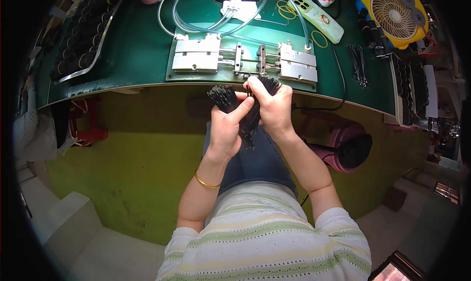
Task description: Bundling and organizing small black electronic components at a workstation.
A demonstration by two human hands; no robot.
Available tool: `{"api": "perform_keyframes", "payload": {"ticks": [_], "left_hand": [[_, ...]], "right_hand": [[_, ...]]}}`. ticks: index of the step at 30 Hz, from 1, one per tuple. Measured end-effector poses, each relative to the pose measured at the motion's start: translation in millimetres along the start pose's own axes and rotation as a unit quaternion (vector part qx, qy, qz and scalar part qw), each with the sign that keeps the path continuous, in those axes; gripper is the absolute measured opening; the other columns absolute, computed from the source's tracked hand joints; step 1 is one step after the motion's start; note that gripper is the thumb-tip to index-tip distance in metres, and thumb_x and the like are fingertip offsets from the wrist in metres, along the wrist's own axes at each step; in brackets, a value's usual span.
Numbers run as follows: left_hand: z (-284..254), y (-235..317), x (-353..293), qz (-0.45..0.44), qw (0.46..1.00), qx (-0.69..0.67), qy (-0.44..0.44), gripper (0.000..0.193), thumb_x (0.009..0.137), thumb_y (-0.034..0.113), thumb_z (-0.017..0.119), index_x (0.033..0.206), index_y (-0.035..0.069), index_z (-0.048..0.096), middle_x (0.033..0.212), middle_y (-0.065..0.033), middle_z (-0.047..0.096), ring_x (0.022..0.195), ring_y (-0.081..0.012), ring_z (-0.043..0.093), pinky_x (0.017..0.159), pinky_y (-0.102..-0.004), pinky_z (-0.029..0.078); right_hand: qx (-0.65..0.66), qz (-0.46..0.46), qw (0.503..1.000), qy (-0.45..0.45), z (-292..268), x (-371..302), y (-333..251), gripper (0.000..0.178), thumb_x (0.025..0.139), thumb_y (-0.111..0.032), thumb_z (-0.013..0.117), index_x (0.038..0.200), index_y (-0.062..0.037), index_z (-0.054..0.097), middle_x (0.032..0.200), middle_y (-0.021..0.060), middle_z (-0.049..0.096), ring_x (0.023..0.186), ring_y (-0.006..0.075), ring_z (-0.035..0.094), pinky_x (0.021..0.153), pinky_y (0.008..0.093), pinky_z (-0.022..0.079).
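Across the top of our view stretches the wide, green-surfaced workbench (140,50), bearing the silver metal fixture of two facing blocks (238,57). Just off its near edge, above our lap, we hold our left hand (228,126) and right hand (275,107) close together, fingers closed around thin, straight black strands: one bunch (223,97) fans up from the left, another (270,83) rises past the right thumb. Around our left wrist sits a slender gold-coloured bangle (206,184)
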State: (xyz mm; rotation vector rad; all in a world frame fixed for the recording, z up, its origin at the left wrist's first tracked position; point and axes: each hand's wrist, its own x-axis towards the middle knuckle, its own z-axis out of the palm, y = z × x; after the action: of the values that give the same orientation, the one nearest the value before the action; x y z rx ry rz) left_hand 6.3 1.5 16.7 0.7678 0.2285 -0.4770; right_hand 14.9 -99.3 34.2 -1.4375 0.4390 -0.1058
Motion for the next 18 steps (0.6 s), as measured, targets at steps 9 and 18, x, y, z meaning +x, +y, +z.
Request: {"api": "perform_keyframes", "payload": {"ticks": [9,18], "left_hand": [[-2.8,-2.2,-3.4,0.011,0.999,-0.041,0.014,0.008,0.08,0.0,0.056,0.088,0.001,0.056,0.08,-0.0055,0.058,0.069,-0.0129,0.058,0.062,-0.0237,0.048],[0.1,-7.2,-1.7,0.02,0.999,-0.01,0.039,0.008,0.079,0.0,0.057,0.087,-0.001,0.058,0.077,-0.0075,0.059,0.063,-0.0142,0.058,0.054,-0.0254,0.05]], "right_hand": [[-0.006,-0.046,0.999,-0.027,1.3,-7.9,-2.3,0.019,0.081,-0.017,0.058,0.076,0.0013,0.062,0.062,0.0072,0.062,0.04,0.0049,0.05,0.029,0.0187,0.031],[-0.013,-0.022,1.0,-0.015,2.0,-9.6,-4.4,0.02,0.081,-0.018,0.056,0.078,0.0019,0.063,0.067,0.0107,0.064,0.04,0.0058,0.051,0.029,0.0186,0.032]]}}
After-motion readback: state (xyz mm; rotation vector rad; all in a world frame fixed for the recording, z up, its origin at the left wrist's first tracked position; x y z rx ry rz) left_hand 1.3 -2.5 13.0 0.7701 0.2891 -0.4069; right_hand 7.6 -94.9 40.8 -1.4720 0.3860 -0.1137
